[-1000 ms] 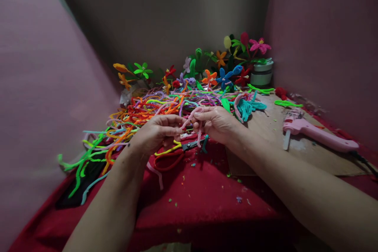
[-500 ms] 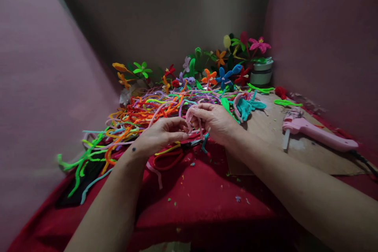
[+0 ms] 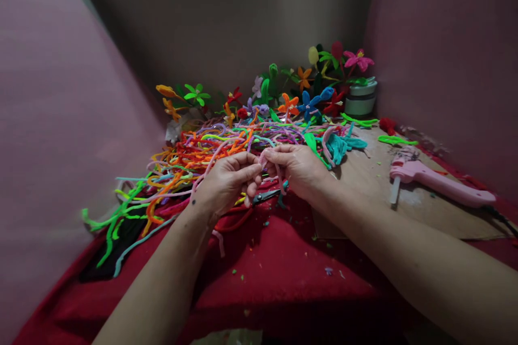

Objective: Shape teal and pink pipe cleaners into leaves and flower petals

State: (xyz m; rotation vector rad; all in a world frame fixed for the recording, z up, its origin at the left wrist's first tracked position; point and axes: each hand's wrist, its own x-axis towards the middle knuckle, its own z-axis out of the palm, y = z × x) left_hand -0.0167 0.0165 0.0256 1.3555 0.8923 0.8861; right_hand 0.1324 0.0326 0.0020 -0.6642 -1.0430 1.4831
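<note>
Between my two hands is a pale pink pipe cleaner (image 3: 263,159), bent into a small loop with a loose end hanging down. My right hand (image 3: 301,170) pinches it between thumb and fingers. From the other side, my left hand (image 3: 232,178) closes its thumb and fingertips on the same piece; part of the loop is hidden behind the fingers. Just below the hands lie scissors (image 3: 265,197), their blades showing and their handles partly covered by my left hand. A tangle of many-coloured pipe cleaners (image 3: 194,153) spreads behind and left of my hands.
A pink glue gun (image 3: 441,180) rests on a cardboard sheet (image 3: 360,194) at right, its cord trailing off. Pipe-cleaner flowers (image 3: 309,105) and a pale green pot (image 3: 360,98) stand at the back. Scraps dot the red cloth (image 3: 283,280). A dark flat object (image 3: 109,250) lies at left.
My left hand has moved right and its fingertips have closed on the pink pipe cleaner near my right fingers. The loop looks smaller. The whole view has shifted slightly.
</note>
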